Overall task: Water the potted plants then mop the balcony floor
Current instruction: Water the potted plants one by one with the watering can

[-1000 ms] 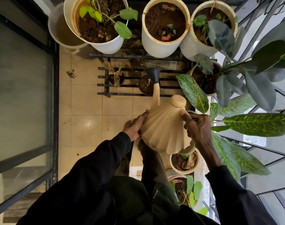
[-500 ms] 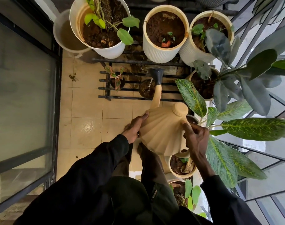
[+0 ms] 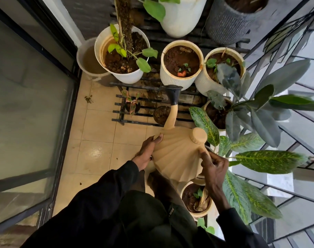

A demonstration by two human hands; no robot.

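Head view, looking straight down, and I have the watering can point(image 3: 177, 154) dead centre: a beige, ribbed can, held up over the tiled balcony floor point(image 3: 97, 133) with its spout pointing away from me. My left hand point(image 3: 149, 151) lies against the can's left flank, thumb stretched straight along the top edge, the other fingers hidden beneath the body, so it props the can rather than clasping it. My right hand point(image 3: 215, 165) is on the far right side, fingers curled tight round the handle there. The black rose point(image 3: 173, 94) at the spout's tip hangs over the black metal rack point(image 3: 134, 120), just past a small dark pot point(image 3: 160, 115) that sits on it; whether water is coming out I cannot tell. Beside that pot stands a little one with red-and-green leaves point(image 3: 133, 106). Behind the rack sits a ribbed white pot point(image 3: 177, 77) of bare soil and a seedling. A spotted-leaf plant point(image 3: 269, 161) spreads on my right, and a cream pot point(image 3: 195, 199) sits on the floor below the can.
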